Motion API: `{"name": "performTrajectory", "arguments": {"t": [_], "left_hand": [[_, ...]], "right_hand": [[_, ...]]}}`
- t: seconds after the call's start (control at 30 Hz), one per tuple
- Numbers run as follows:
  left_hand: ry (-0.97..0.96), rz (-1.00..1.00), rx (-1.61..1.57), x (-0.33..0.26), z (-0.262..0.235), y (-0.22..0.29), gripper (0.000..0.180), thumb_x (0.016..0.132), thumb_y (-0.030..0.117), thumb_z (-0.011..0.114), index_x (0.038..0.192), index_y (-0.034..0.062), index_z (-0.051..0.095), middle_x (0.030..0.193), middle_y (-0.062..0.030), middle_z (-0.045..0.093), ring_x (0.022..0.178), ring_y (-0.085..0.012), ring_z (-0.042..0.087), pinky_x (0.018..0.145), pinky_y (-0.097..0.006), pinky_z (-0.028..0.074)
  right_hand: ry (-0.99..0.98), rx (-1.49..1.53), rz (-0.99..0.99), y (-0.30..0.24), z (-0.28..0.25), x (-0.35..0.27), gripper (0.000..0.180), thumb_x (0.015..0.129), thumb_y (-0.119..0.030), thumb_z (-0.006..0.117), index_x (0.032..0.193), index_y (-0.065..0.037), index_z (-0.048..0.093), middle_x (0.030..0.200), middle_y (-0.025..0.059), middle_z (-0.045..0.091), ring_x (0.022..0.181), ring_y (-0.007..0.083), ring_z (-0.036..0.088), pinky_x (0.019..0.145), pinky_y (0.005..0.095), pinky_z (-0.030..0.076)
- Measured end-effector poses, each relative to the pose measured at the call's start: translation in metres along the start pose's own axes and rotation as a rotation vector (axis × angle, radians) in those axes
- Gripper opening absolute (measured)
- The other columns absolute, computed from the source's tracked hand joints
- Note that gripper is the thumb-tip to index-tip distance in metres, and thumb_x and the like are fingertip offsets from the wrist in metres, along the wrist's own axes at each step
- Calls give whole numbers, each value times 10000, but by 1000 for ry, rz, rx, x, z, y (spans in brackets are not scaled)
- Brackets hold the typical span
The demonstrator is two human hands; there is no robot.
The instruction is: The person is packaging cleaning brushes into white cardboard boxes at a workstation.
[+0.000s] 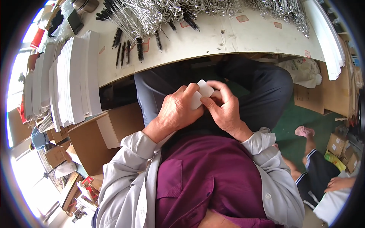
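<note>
Above my lap, just short of the workbench edge, my two hands hold small white cards with rounded corners. One white card [205, 89] sticks up between the fingers, and a second white piece [195, 100] lies against my left fingers. My left hand [177, 110] is closed, its thumb and bent fingers along the left side of the pieces. My right hand [225, 108] pinches the right side, thumb in front and fingers behind. Whether the two pieces are joined I cannot tell.
On the white workbench [213, 41] lies a heap of wire-handled brushes [152, 17] with black bristles. Stacks of long white boxes [72, 76] stand left, above an open brown carton [89, 142]. Another person [323, 174] sits at the right; a white sack [302, 72] is under the bench.
</note>
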State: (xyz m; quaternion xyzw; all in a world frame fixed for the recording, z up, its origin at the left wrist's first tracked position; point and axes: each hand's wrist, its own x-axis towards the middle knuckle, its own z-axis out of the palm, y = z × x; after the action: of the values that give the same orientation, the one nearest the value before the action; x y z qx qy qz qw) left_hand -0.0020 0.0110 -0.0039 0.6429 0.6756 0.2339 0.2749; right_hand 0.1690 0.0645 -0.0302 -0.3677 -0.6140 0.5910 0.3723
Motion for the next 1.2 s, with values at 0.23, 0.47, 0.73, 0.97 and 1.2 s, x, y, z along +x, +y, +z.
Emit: {"name": "performTrajectory", "arguments": {"t": [0.23, 0.47, 0.73, 0.97, 1.2], "left_hand": [[16, -56, -62, -6, 9, 1, 473, 789, 185, 790, 1172, 73, 536, 994, -215, 704, 844, -437, 719, 711, -496, 609], [79, -87, -106, -11, 11, 4, 574, 827, 190, 789, 1282, 83, 456, 1039, -233, 711, 876, -449, 722, 716, -504, 610], [22, -157, -40, -13, 13, 7, 736, 822, 228, 816, 1384, 30, 384, 1041, -261, 710, 871, -443, 733, 710, -495, 615], [85, -113, -2, -15, 14, 7, 739, 805, 231, 831, 1380, 3, 426, 1062, -259, 708, 872, -430, 738, 703, -481, 621], [145, -76, 49, -18, 21, 7, 681, 792, 226, 836, 1316, -28, 483, 1028, -240, 710, 865, -411, 739, 697, -475, 619]], "right_hand": [[-60, -125, 14, 5, -1, -1, 333, 997, -169, 717, 1262, 28, 678, 932, 172, 765, 843, 225, 769, 720, 303, 580], [-72, -375, -274, -3, -3, 5, 228, 985, -134, 703, 1131, 37, 739, 922, 194, 760, 783, 341, 735, 702, 378, 588], [-18, -353, -294, 3, 5, 2, 164, 961, -87, 709, 1025, 55, 759, 898, 186, 764, 797, 303, 748, 709, 358, 585], [-30, 1, 185, -5, 7, -3, 197, 988, -139, 733, 971, 55, 759, 858, 151, 783, 790, 115, 738, 676, 270, 577], [-6, 33, 105, 6, 12, -3, 153, 963, -106, 752, 1047, 21, 749, 857, 119, 784, 788, 120, 739, 694, 273, 584]]}}
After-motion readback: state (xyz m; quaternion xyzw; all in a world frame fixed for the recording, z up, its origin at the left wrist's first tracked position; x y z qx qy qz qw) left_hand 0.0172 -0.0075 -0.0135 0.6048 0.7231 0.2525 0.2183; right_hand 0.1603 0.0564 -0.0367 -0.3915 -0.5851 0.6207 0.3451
